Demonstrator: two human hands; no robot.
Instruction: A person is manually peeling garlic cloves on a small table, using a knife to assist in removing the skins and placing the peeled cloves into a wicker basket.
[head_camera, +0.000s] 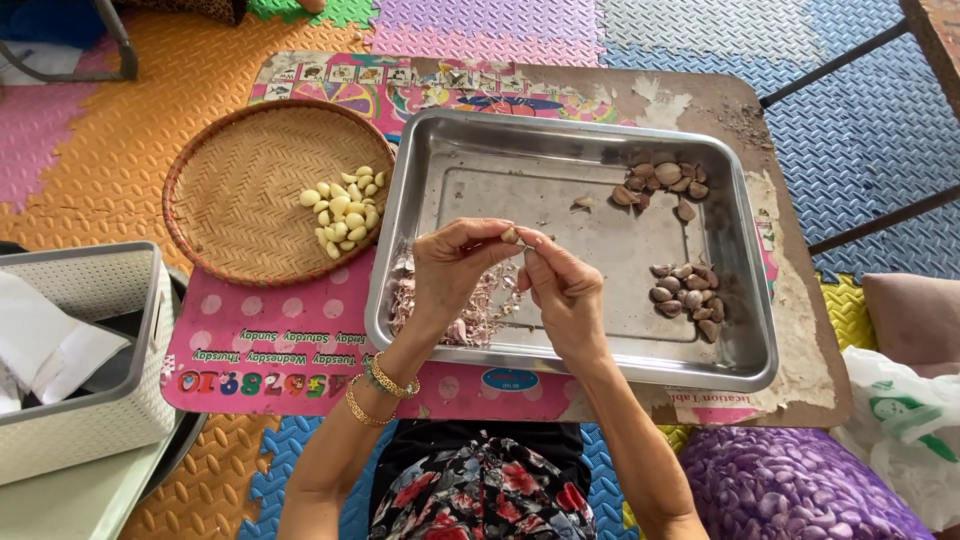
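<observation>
both hands mid-frame over the steel tray (745, 300): left hand (455, 265) pinches a garlic clove (510, 235), right hand (562, 290) narrow, fingertips working its skin. done: approx 20 peeled cloves (345, 210) in the woven basket (230, 190), upper left; skin pile (455, 310) in the tray's lower left. left: 2 unpeeled groups, approx 9 upper right (665, 180), approx 10 right (688, 292). roughly halfway.

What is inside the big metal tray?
The metal tray holds two clusters of unpeeled garlic cloves at the right and a pile of papery skins at the left. The left hand and right hand cover part of the skins.
</observation>
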